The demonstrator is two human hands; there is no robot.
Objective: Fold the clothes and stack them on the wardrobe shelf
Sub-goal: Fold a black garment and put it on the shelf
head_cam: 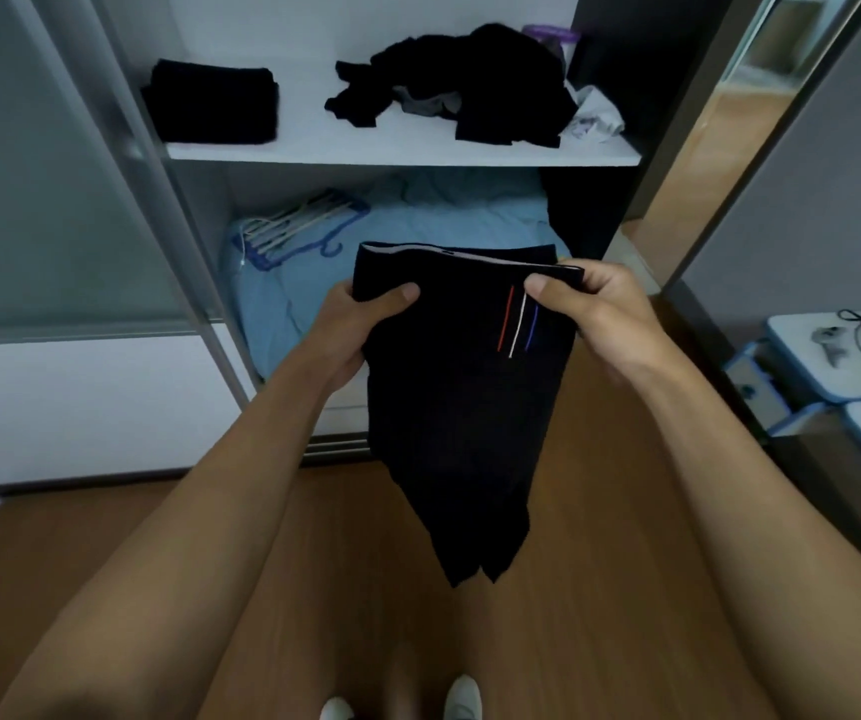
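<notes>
A black garment [459,407] with short red, white and blue stripes hangs in front of me over the floor. My left hand [361,319] grips its upper left edge, thumb on top. My right hand [589,304] pinches the waistband at the upper right. On the white wardrobe shelf [402,148] above lies a folded black stack [213,101] at the left. A loose heap of black clothes [470,80] covers the shelf's right half.
Below the shelf lies light blue bedding [418,226] with a bundle of hangers [298,226] on it. A sliding frosted door [65,174] stands at the left. A mirror door [729,148] and small white tables [844,356] are at the right. Wooden floor lies underfoot.
</notes>
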